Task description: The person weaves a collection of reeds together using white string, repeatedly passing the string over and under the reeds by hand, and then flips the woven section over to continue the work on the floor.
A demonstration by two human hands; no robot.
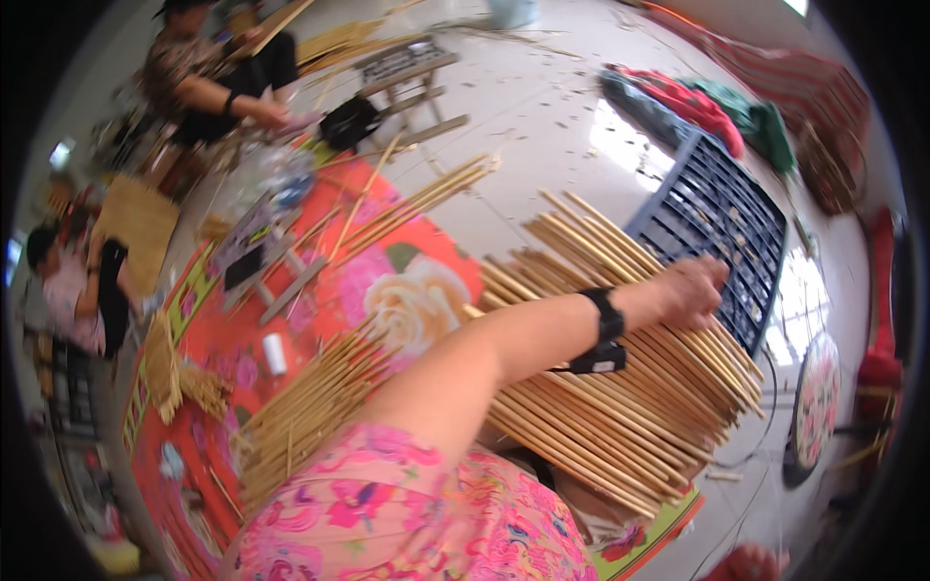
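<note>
My left hand (693, 290) reaches across a broad layer of long, round bamboo sticks (610, 436), its fingers bent around stick ends at their upper right side, beside a dark blue plastic grid (722, 208). A black band with a dark module (603, 320) is on that wrist. My right hand (751, 564) shows only in part at the lower right edge, its fingers unclear. A bundle of thinner sticks (300, 421) lies left of my arm on a red floral mat (223, 358).
Two people (199, 77) (82, 300) sit at the upper left and left. Small wooden stools (407, 63), a white cylinder (274, 353), loose sticks (426, 198), piled red and green cloth (707, 107), a round floral seat (814, 407) and a cable (770, 416) lie around.
</note>
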